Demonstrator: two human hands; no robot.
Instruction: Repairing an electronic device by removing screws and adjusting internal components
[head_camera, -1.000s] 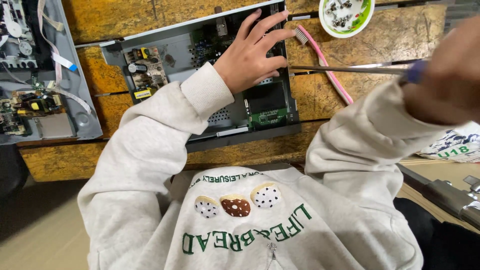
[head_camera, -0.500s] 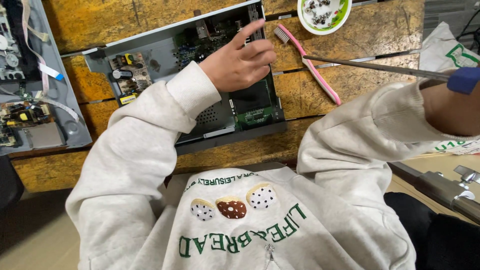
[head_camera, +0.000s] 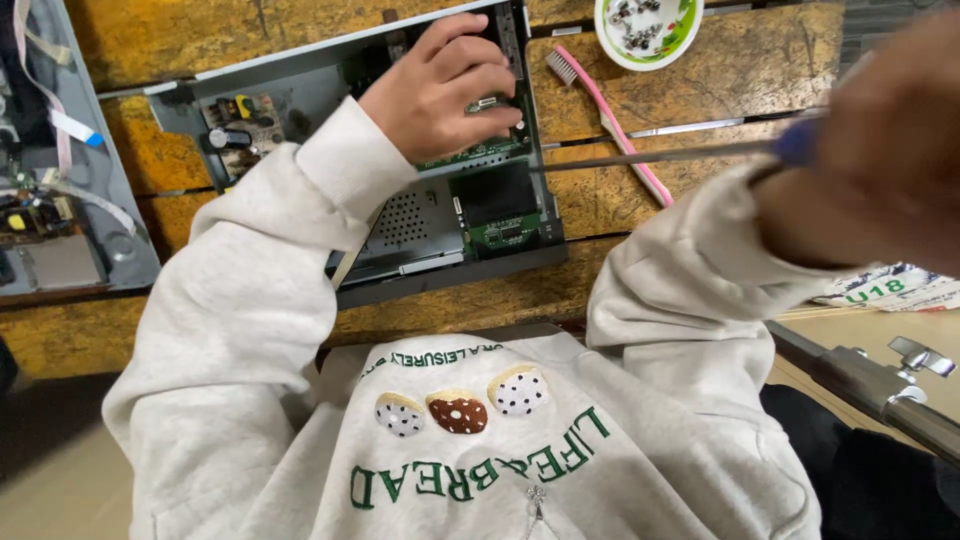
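Left hand (head_camera: 440, 90) is curled, fingers down on the green circuit board (head_camera: 500, 225) inside the opened grey player chassis (head_camera: 400, 215), cover already off; right hand (head_camera: 870, 150), blurred at 3 o'clock, is closed round a blue-handled screwdriver (head_camera: 660, 155), shaft aimed at 9 o'clock toward the board, which is not yet lifted out.

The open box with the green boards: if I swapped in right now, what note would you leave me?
Left hand: resting fingers-down on the green circuit board inside the open grey device.
Right hand: blurred, close to the camera, holding a long screwdriver whose tip is at the device's right edge.
Nearby on the wooden bench: pink toothbrush, small bowl of what look like screws.
Done: cover is off.
Left: board still sits in the case.
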